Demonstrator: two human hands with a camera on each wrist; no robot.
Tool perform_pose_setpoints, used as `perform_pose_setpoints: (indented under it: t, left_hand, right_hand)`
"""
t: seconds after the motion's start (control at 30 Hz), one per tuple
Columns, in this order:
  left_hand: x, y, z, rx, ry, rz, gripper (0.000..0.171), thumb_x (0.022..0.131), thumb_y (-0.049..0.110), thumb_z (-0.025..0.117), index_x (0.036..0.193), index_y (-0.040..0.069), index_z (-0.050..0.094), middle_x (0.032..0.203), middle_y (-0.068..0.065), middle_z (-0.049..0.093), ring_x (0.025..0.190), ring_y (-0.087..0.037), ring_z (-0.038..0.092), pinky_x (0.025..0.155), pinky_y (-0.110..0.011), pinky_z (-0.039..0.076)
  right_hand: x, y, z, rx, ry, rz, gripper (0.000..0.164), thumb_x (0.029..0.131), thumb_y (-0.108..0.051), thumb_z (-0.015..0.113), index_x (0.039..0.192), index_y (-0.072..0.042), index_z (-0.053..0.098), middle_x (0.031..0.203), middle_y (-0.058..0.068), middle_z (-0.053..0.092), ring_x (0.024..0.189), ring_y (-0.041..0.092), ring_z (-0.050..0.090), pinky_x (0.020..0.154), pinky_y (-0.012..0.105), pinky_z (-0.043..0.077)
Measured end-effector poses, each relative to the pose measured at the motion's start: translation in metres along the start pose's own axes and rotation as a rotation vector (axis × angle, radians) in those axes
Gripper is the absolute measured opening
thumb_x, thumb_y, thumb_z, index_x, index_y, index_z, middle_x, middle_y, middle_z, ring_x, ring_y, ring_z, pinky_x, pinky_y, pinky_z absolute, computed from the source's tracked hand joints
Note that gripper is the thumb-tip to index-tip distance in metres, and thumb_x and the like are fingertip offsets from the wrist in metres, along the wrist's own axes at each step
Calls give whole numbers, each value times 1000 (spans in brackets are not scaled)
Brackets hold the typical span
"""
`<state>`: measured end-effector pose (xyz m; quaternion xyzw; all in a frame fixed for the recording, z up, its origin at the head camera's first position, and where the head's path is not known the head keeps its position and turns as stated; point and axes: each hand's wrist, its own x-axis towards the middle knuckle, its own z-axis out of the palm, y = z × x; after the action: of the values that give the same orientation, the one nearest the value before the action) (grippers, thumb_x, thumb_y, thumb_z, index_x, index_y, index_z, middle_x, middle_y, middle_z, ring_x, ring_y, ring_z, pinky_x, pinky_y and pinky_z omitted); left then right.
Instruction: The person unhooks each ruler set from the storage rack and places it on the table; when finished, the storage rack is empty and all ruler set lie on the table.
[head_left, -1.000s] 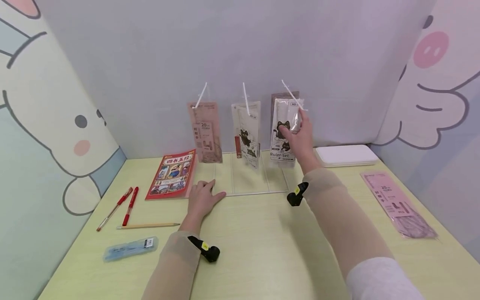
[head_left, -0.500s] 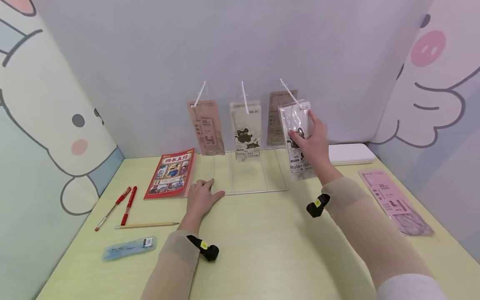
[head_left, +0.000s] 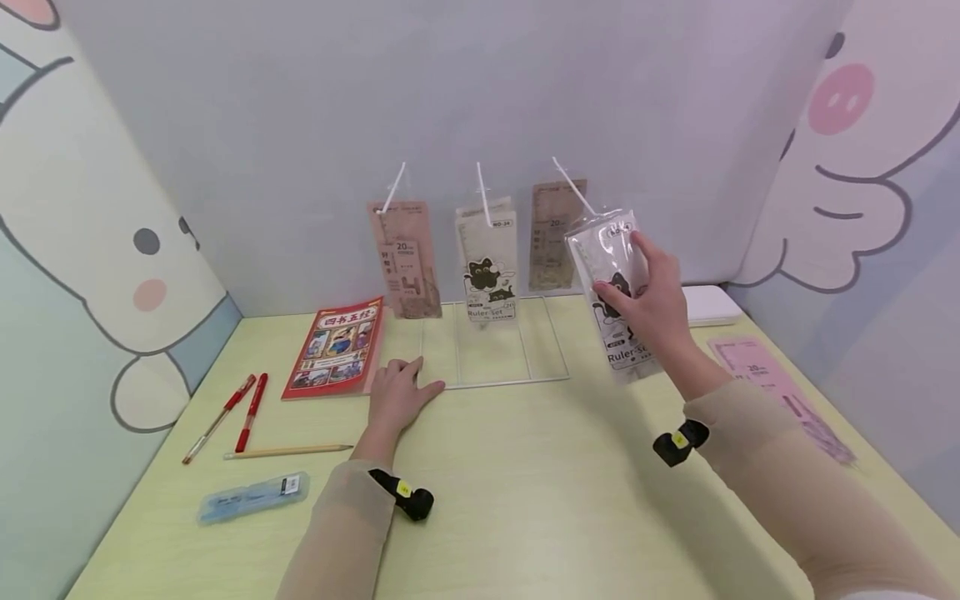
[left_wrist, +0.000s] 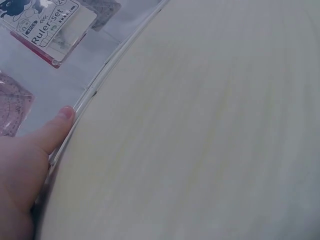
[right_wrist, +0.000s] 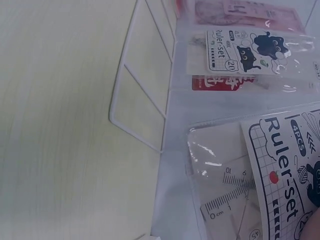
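My right hand [head_left: 652,304] pinches a ruler set [head_left: 613,287] in a clear packet with a black cat on its card, thumb across the front. The packet tilts, its top edge close by the tip of the right white hook [head_left: 573,185]. In the right wrist view its clear ruler [right_wrist: 227,200] shows through the plastic. My left hand [head_left: 393,396] rests at the front left corner of the white wire rack [head_left: 510,384], thumb stretched along the front wire [left_wrist: 102,75]; its other fingertips are hidden.
A brown packet [head_left: 553,237], another cat ruler set [head_left: 487,267] and pink packets [head_left: 405,262] hang from hooks. On the table lie a red book [head_left: 335,350], two red pens [head_left: 252,412], a pencil [head_left: 288,451], a blue case [head_left: 253,497], a pink packet [head_left: 757,371] and a white box [head_left: 708,305].
My right hand has drawn the ruler set forward and right along the right hook, uncovering the brown packet behind. The middle packet has swung round to face front. My left hand stays put.
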<state>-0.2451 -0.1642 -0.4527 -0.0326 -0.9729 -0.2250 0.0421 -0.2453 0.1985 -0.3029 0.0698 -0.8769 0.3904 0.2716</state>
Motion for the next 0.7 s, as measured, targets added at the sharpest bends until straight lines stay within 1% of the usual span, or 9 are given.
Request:
perform_pose_setpoints:
  t: [0.13, 0.27, 0.37, 0.43, 0.5, 0.57, 0.63, 0.67, 0.7]
  left_hand:
    - [1, -3, 0, 5, 4, -2, 74, 84, 58, 59, 139, 10, 47, 127, -18, 47, 110, -35, 42, 91, -47, 33]
    - [1, -4, -1, -1, 1, -2, 74, 84, 58, 59, 139, 9, 47, 127, -18, 47, 109, -35, 42, 91, -47, 33]
    - [0, -2, -2, -8, -1, 3, 74, 84, 57, 59, 139, 9, 47, 127, -19, 47, 109, -35, 42, 90, -47, 34]
    - [0, -1, -2, -10, -2, 4, 74, 84, 58, 59, 139, 9, 47, 127, -18, 47, 109, -35, 42, 90, -47, 34]
    - [0, 0, -3, -10, -4, 4, 74, 84, 58, 59, 139, 10, 47, 127, -18, 47, 109, -35, 42, 90, -47, 34]
    - [0, 1, -3, -13, -5, 3, 74, 84, 57, 59, 139, 10, 47, 127, -18, 47, 109, -35, 42, 90, -47, 34]
    - [-1, 1, -3, -12, -3, 2, 73, 84, 57, 59, 139, 10, 47, 127, -18, 47, 110, -35, 42, 90, -47, 34]
    - [-1, 1, -3, -13, -2, 2, 73, 84, 57, 59, 139, 9, 47, 127, -18, 47, 110, -36, 42, 90, -47, 34]
    - [-1, 1, -3, -12, -2, 3, 73, 85, 57, 59, 139, 9, 47, 127, -19, 47, 110, -36, 42, 90, -48, 34]
  right_hand:
    - [-6, -6, -4, -4, -8, -15, 82, 82, -36, 72, 149, -20, 28, 123, 22, 37, 86, 27, 41, 66, 39, 43]
    - [-10, -8, -11, 22, -13, -20, 82, 83, -34, 72, 149, -19, 27, 128, 20, 36, 89, 24, 40, 66, 30, 41]
    - [-12, -5, -20, 51, -7, -10, 81, 83, -33, 71, 149, -20, 26, 128, 19, 38, 90, 23, 42, 65, 24, 40]
    - [-13, 2, -26, 57, -12, 23, 81, 83, -35, 70, 149, -22, 25, 124, 19, 41, 89, 23, 45, 64, 24, 42]
    - [-13, 14, -31, 44, -35, 66, 81, 84, -38, 68, 150, -22, 24, 126, 20, 40, 90, 25, 45, 67, 29, 43]
    - [-13, 32, -34, -7, -97, 131, 83, 85, -45, 64, 151, -20, 20, 129, 25, 39, 92, 30, 46, 71, 38, 44]
    - [-17, 56, -34, -78, -190, 193, 88, 85, -53, 60, 151, -16, 16, 132, 33, 32, 96, 37, 46, 74, 49, 44]
    - [-20, 69, -34, -122, -244, 218, 91, 84, -56, 59, 152, -13, 14, 135, 37, 27, 102, 42, 43, 80, 55, 41]
    - [-24, 83, -34, -169, -301, 242, 95, 84, -59, 57, 151, -11, 11, 135, 40, 25, 106, 48, 42, 84, 59, 39]
